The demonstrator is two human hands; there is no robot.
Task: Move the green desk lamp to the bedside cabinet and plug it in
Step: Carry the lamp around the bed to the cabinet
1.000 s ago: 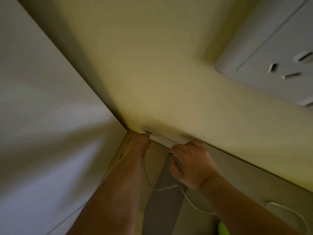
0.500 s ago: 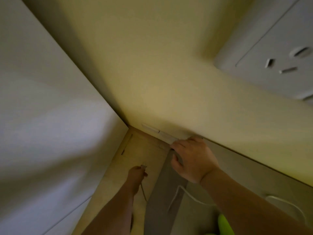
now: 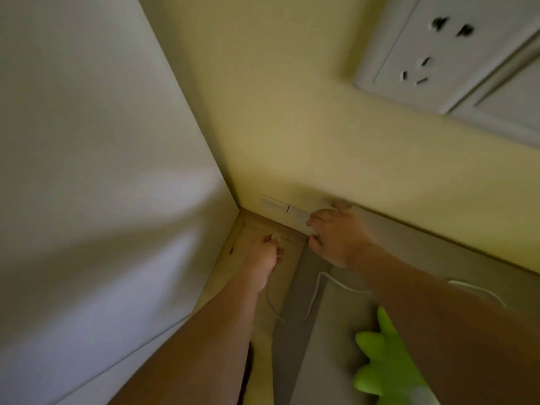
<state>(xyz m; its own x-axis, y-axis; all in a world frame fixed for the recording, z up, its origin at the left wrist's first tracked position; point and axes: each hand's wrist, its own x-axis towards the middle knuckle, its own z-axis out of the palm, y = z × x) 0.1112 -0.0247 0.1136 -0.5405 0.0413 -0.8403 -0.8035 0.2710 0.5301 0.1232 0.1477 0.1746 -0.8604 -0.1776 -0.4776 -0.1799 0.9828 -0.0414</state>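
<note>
The green desk lamp (image 3: 380, 363) stands on the grey bedside cabinet (image 3: 336, 346) at the bottom right, partly hidden by my right forearm. Its thin white cord (image 3: 314, 299) runs over the cabinet edge and down into the gap. My left hand (image 3: 263, 255) reaches low into that gap, shut on the cord's plug end, just below a low white wall socket (image 3: 280, 204). My right hand (image 3: 336, 235) grips the cabinet's back corner beside the wall.
A white panel (image 3: 102, 185) walls the gap on the left. The yellow wall (image 3: 292, 127) carries a second white socket plate (image 3: 432, 51) at the upper right. Wooden floor (image 3: 257, 287) shows in the narrow gap.
My left hand pulled back from the low socket with the plug, then moved forward toward it again. My right hand stayed on the cabinet corner. The view shifted.
</note>
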